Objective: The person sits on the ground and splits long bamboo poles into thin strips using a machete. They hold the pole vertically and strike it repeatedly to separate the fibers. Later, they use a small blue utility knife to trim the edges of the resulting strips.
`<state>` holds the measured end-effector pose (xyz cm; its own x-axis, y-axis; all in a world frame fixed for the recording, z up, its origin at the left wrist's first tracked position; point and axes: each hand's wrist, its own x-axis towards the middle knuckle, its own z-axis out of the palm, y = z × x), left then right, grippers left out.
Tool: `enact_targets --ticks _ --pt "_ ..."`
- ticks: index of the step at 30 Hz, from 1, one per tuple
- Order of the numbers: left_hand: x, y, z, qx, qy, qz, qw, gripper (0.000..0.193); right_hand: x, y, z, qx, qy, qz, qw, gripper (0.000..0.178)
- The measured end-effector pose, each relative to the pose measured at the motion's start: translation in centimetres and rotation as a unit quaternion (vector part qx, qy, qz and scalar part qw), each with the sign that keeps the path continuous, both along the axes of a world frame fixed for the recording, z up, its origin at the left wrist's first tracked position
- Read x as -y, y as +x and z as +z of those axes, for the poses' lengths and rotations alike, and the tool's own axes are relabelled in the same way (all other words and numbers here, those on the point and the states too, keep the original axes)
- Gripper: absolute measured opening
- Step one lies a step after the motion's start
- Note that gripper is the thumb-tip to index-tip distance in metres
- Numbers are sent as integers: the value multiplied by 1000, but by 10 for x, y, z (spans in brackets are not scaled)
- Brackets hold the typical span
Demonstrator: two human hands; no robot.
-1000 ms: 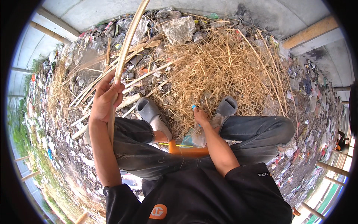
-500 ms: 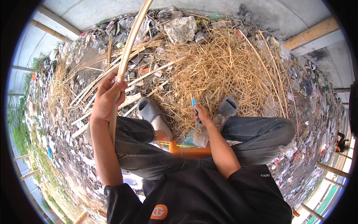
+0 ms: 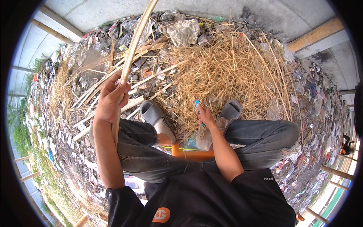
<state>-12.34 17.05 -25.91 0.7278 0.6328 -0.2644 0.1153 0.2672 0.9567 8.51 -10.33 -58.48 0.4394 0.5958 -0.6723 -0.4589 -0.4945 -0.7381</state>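
Observation:
My left hand [image 3: 112, 97] is closed around a long pale bamboo strip [image 3: 133, 44]. The strip stands nearly upright in view, its upper end running out past the top edge and its lower end passing beside my left thigh. Between my knees, my right hand [image 3: 206, 115] grips a blue utility knife [image 3: 197, 106], which points up and away from me. Whether its blade is out is too small to tell. Below that hand lies a crumpled clear plastic piece [image 3: 203, 140]. The knife and the strip are well apart.
A heap of dry straw-like shavings [image 3: 227, 72] spreads beyond my grey clogs [image 3: 152, 110]. Several cut bamboo lengths [image 3: 130, 103] lie to the left. A rock [image 3: 183, 32] sits near the concrete wall [image 3: 242, 11]. Under me shows an orange seat [image 3: 193, 154]; litter covers the ground.
The bamboo strip has tilted very slightly, its upper part shifting a little to the right. My right hand has turned slightly with the knife. Both grips stay the same.

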Motion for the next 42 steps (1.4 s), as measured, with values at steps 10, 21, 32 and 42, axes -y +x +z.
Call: enact_targets --ticks 10,21,32,42 --pt "2 2 3 -6 5 6 1000 40 1 -1 3 -18 7 -25 999 52" --pt "1 2 1 5 8 2 1000 40 1 -1 5 -48 23 -42 998 49" --pt "-5 -3 -4 -6 3 -10 1000 49 2 0 -1 -52 33 -29 998 47" --pt "-4 -2 -2 -4 -1 -14 1000 49 -1 1 -13 -97 105 -16 990 37"
